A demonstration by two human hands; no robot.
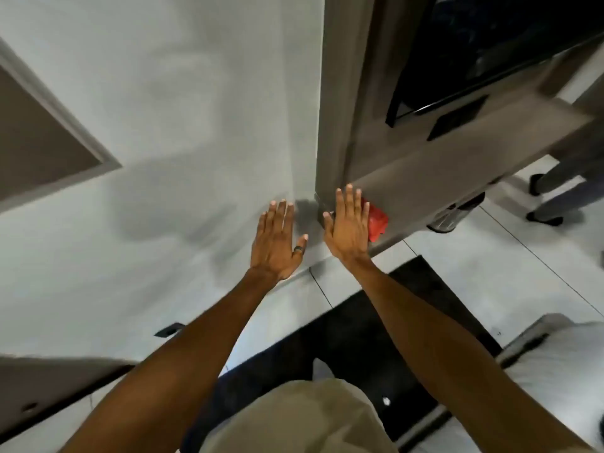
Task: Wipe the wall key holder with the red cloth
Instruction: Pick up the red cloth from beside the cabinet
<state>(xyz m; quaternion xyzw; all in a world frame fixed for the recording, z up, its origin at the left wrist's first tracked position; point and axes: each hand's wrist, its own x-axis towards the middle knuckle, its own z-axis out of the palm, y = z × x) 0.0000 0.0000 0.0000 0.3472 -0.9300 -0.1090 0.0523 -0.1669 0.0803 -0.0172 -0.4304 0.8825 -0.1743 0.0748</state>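
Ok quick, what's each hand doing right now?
Left hand: open, fingers spread, holding nothing.
Right hand: open and flat, with the red cloth just beyond it, not gripped.

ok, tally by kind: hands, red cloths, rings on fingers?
Hands: 2, left hand and right hand, both open and flat
Red cloths: 1, red cloth beside the right hand
Rings: 1, ring on the left thumb
Total: 4

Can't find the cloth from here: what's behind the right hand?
The red cloth shows past the right hand, lying on the grey shelf. Its left part is covered by the hand; whether the fingers touch it can't be told.
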